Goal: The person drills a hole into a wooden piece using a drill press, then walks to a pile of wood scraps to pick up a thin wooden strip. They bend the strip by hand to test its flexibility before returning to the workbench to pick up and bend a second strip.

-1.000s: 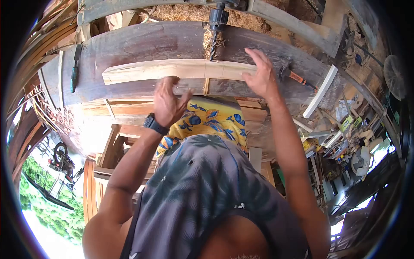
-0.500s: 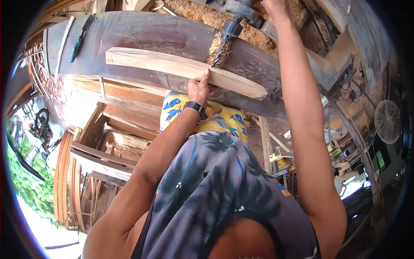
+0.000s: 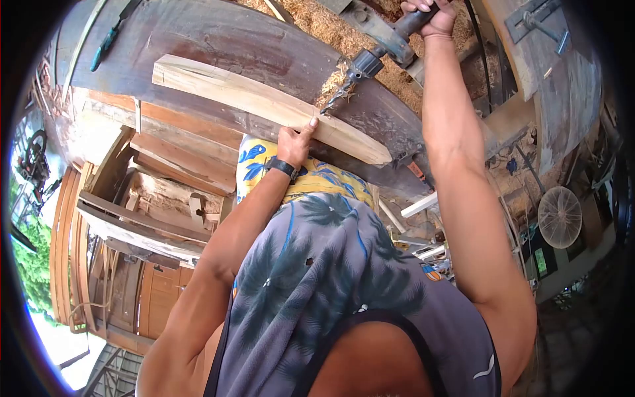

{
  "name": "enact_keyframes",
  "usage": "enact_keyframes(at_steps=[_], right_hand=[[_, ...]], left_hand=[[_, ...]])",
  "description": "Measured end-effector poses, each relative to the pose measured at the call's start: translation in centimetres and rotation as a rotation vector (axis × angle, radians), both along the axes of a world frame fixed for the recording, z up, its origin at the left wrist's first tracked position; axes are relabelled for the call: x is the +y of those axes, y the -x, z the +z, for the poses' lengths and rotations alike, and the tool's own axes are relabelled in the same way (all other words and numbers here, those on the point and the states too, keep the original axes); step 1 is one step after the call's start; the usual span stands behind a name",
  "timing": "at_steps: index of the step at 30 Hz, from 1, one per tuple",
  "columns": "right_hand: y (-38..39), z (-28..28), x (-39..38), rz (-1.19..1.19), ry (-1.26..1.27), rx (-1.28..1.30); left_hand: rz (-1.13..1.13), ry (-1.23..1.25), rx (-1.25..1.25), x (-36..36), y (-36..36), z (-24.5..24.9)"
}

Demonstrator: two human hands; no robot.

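Observation:
A pale curved piece of wood [image 3: 231,96] lies on the dark board in front of me. My left hand [image 3: 296,140] grips its near edge, thumb laid on top and the other fingers curled at the side. Just beyond the thumb tip, the spiral drill bit [image 3: 338,94] slants down to the wood's far edge, with shavings clinging about it. A chuck [image 3: 365,64] holds the bit, and the drill body [image 3: 399,45] sits behind. My right hand [image 3: 438,16] is closed around the drill's black handle [image 3: 418,20] at the top of the view.
The dark board [image 3: 198,40] spans the work area. A green-handled chisel [image 3: 106,45] rests at its left end. Wood shavings [image 3: 317,30] heap beyond it. A wooden frame [image 3: 145,225] stands at left, a round fan guard [image 3: 560,217] at right, and a clamp [image 3: 539,25] upper right.
The view has shifted, bringing my right hand and the drill handle further into sight. The drill appears more slanted, its bit tip still beside my left thumb at the wood.

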State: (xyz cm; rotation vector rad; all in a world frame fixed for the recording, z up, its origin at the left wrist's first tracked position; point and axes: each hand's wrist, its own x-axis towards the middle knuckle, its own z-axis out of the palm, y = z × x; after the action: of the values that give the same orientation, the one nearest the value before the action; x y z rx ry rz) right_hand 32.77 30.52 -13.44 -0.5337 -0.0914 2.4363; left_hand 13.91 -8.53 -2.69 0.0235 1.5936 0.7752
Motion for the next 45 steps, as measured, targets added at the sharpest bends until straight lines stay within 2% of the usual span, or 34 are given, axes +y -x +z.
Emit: enact_keyframes(at_steps=[1,3,4,5,7,8,9,11,12,13,15,16,17,19,20,21,23,24,27,28,29,31,32,33,35,36,37,40,41,43,44,45], right_hand=[[0.3,0.8,0.0,0.004,0.004,0.0],[1.7,2.2,0.6,0.036,-0.006,-0.988],[2.1,0.4,0.8,0.048,-0.079,-1.365],[3.5,2.2,-0.1,0.056,-0.078,-1.356],[6.2,7.9,-3.2,0.151,-0.522,-1.901],[6.7,10.9,-4.2,0.205,-0.76,-2.166],[6.4,12.8,-4.2,0.241,-0.636,-2.08],[0.5,5.0,-2.6,0.038,-0.352,-1.42],[1.0,6.1,-2.5,-0.069,-0.116,-1.251],[1.5,5.5,-2.3,-0.074,-0.118,-1.249],[2.9,4.0,-2.2,-0.243,0.011,-0.462],[5.6,7.2,-2.1,-0.342,0.2,-0.516],[4.3,5.2,-1.8,-0.341,0.197,-0.515],[0.6,0.1,-1.1,-0.069,-0.009,0.055],[0.9,1.4,-0.8,-0.083,0.03,-0.338],[0.2,0.0,-0.1,-0.037,0.006,-0.703],[5.9,6.9,-1.7,0.232,-0.342,-1.856],[5.9,8.8,-3.3,0.238,-0.333,-1.86],[6.1,12.2,-5.4,0.182,-0.826,-2.212],[5.4,11.9,-5.3,0.125,-0.692,-2.025],[4.6,11.1,-5.1,0.115,-0.687,-2.036],[3.6,7.8,-3.6,0.036,-0.224,-1.65],[0.9,3.3,-2.0,0.062,-0.034,-1.109],[0.9,3.0,-1.9,0.061,-0.036,-1.108],[2.4,3.7,-2.0,-0.092,-0.081,-0.596],[2.8,4.7,-2.5,-0.173,0.03,-0.521],[2.5,4.1,-2.6,-0.172,0.037,-0.521],[1.6,1.1,-2.1,-0.06,0.086,0.136],[1.2,0.8,-2.1,-0.059,0.094,0.132],[0.9,1.7,-1.3,-0.024,0.103,-0.318],[2.8,4.3,-1.4,-0.056,0.063,-0.817],[3.2,2.6,-1.6,-0.07,-0.049,-1.236]], left_hand=[[-0.016,0.011,0.005,-0.2,-0.1,0.2],[-0.01,-0.009,0.03,-0.4,-0.3,0.3],[-0.002,-0.033,0.06,-0.2,-0.3,0.1],[0.003,-0.027,0.07,-0.5,-0.5,0.0],[0.042,-0.026,0.032,-0.5,-0.6,-0.4],[0.15,0.022,0.001,0.8,-0.7,1.3],[0.146,0.031,-0.002,0.7,-0.8,1.7],[0.145,0.035,0.007,1.2,-0.6,1.7],[0.14,0.032,0.007,1.2,-0.6,1.8],[0.154,0.023,-0.002,1.3,-0.6,1.8],[0.167,0.015,-0.011,1.2,-0.6,1.8],[0.144,0.024,0.007,1.2,-0.6,1.9],[0.122,0.033,0.025,1.0,-0.6,1.7],[0.058,-0.006,0.073,0.5,-0.3,0.6],[-0.004,-0.033,0.119,0.1,-0.4,0.5],[0.005,-0.033,0.115,-0.4,-0.7,0.5],[0.045,-0.042,0.101,0.1,-0.6,0.6],[-0.002,0.004,0.078,0.7,-0.2,1.4],[-0.018,-0.035,0.133,-0.7,-0.6,-0.3],[-0.02,-0.044,0.13,-0.6,-0.7,-0.3],[-0.063,-0.027,0.152,-0.4,-0.6,0.2],[-0.108,-0.022,0.178,0.4,-0.6,1.4],[0.038,0.078,0.077,1.4,-1.2,2.5],[0.184,0.183,-0.026,2.0,-1.4,3.4],[0.141,0.166,-0.05,2.0,-1.4,3.3],[0.127,0.179,-0.13,1.4,-1.4,2.7],[0.116,0.192,-0.21,0.9,-1.5,2.1],[0.155,0.104,-0.285,0.2,-1.3,1.2],[0.158,0.112,-0.288,0.1,-1.2,1.1],[0.12,0.073,-0.284,0.0,-1.0,1.2],[0.119,0.063,-0.26,0.2,-1.0,1.5],[0.128,0.057,-0.247,0.3,-1.0,1.5]])
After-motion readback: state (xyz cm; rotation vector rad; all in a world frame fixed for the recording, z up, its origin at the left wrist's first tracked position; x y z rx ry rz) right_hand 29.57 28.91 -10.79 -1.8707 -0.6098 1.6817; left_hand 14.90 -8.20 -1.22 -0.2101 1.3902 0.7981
